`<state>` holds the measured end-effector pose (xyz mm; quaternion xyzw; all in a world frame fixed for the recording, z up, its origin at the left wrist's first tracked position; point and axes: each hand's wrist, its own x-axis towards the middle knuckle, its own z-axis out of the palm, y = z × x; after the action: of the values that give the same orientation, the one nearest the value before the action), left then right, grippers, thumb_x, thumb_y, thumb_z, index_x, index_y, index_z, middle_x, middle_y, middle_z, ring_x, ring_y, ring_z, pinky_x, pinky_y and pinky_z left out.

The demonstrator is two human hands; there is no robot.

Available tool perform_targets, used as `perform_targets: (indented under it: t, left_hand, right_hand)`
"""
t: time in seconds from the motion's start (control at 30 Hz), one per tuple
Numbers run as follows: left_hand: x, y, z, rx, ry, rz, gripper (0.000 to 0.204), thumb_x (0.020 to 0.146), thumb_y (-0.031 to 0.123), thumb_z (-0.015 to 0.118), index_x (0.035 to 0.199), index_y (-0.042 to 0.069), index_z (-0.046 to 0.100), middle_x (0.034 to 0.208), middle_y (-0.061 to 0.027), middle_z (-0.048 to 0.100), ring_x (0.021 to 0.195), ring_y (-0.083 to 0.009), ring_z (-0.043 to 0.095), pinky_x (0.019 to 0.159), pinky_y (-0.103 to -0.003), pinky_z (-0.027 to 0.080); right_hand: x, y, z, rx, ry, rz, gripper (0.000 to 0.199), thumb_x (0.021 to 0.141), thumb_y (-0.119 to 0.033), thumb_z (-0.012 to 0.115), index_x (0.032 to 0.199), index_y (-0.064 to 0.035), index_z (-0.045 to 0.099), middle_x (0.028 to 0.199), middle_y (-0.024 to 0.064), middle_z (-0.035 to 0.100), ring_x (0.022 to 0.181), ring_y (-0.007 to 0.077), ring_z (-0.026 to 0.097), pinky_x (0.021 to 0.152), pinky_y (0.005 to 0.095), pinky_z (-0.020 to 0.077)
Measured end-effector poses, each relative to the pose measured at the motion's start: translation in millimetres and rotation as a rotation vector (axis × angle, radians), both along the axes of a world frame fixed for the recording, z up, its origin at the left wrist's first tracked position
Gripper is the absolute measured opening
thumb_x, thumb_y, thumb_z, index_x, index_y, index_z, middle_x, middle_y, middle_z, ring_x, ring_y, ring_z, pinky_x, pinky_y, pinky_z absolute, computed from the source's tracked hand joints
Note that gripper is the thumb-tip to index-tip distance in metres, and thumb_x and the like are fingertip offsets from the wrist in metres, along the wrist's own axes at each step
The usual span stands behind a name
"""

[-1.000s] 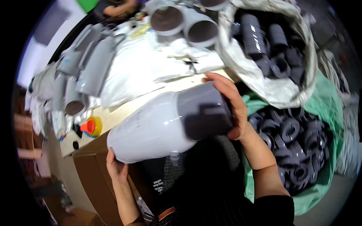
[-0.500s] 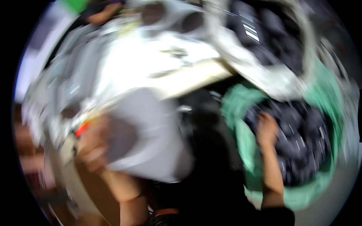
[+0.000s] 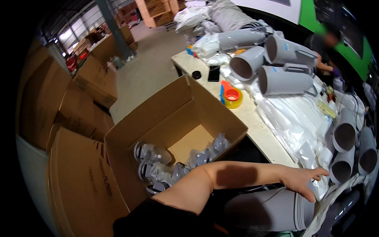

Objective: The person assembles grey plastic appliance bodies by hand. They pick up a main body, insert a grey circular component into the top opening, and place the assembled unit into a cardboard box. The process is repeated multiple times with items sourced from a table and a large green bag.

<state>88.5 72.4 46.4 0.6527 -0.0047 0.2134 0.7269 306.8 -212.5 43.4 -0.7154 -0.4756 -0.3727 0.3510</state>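
My left hand (image 3: 302, 182) reaches across to the right, fingers spread, palm down. It is over the grooved rim of a large grey plastic cylinder (image 3: 272, 209) lying on its side close to my body. Whether the fingertips touch the rim I cannot tell. A clear plastic bag (image 3: 308, 158) lies just beyond the fingers. My right hand is out of sight. To the left of the cylinder, beyond my forearm, stands an open cardboard box (image 3: 146, 114). Several grey handled parts (image 3: 156, 154) wrapped in clear plastic lie along its near side.
On the white table (image 3: 260, 136) lie several grey cylinders with handles (image 3: 284, 79), a tape dispenser (image 3: 232, 94), a phone (image 3: 213, 73) and plastic sheeting (image 3: 288, 118). Cardboard boxes (image 3: 79, 170) are stacked at left. Another person (image 3: 325, 43) works across the table.
The view has swung left, bringing the cardboard box into sight. My left hand, earlier on a grey cylinder, is now spread out at the right. My right hand, earlier among dark parts, has left view.
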Motion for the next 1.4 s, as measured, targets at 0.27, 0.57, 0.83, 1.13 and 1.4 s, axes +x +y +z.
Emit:
perform_targets:
  t: [0.27, 0.57, 0.83, 1.13, 1.4]
  left_hand:
    - [-42.9, -6.7, 16.2, -0.142, -0.101, 0.121, 0.09, 0.072, 0.015, 0.087, 0.14, 0.008, 0.029, 0.116, -0.0193, 0.06, 0.105, -0.0261, 0.061, 0.093, -0.037, 0.049]
    - [-46.4, -16.2, -1.2, 0.222, -0.138, 0.478, 0.083, 0.069, 0.031, 0.088, 0.129, 0.008, 0.036, 0.122, -0.0229, 0.049, 0.114, -0.0378, 0.05, 0.099, -0.044, 0.04]
    - [-38.8, 3.4, 0.1, 0.9, -0.351, 0.538, 0.082, 0.056, 0.05, 0.087, 0.108, -0.001, 0.048, 0.117, -0.0216, 0.047, 0.117, -0.0415, 0.046, 0.101, -0.049, 0.04]
    - [-3.1, 0.6, -14.8, 0.78, -0.009, 0.604, 0.054, 0.076, 0.036, 0.076, 0.102, -0.004, 0.052, 0.114, -0.0208, 0.049, 0.111, -0.0381, 0.046, 0.097, -0.045, 0.041]
    - [34.6, 15.9, -53.5, 0.493, 0.083, 0.773, 0.025, 0.096, 0.018, 0.057, 0.08, -0.001, 0.054, 0.085, -0.0192, 0.052, 0.085, -0.0392, 0.051, 0.079, -0.046, 0.044]
  right_hand:
    - [-109.6, 141.0, -6.7, 0.17, 0.367, 0.706, 0.071, 0.087, -0.069, 0.06, 0.117, -0.0052, 0.05, 0.112, 0.0197, 0.06, 0.103, 0.0334, 0.061, 0.094, 0.0546, 0.0487]
    - [-112.1, 146.3, -20.8, 0.2, 0.418, 0.717, 0.077, 0.081, -0.055, 0.076, 0.128, -0.0012, 0.046, 0.121, 0.0207, 0.057, 0.11, 0.0352, 0.058, 0.098, 0.0542, 0.0478]
    - [-98.4, 123.7, -24.6, 0.164, 0.402, 0.684, 0.092, 0.075, -0.052, 0.088, 0.135, 0.0019, 0.043, 0.126, 0.0218, 0.055, 0.111, 0.0365, 0.058, 0.096, 0.0534, 0.0504]
    - [-102.6, 131.6, -30.5, -0.051, 0.583, 0.53, 0.058, 0.09, -0.026, 0.074, 0.135, 0.0036, 0.053, 0.131, 0.0175, 0.057, 0.122, 0.0297, 0.054, 0.11, 0.0426, 0.0388]
    - [-103.9, 165.3, -42.6, -0.091, 0.667, 0.425, 0.056, 0.074, -0.016, 0.085, 0.121, -0.0017, 0.059, 0.116, 0.0137, 0.055, 0.111, 0.029, 0.054, 0.102, 0.0368, 0.0422]
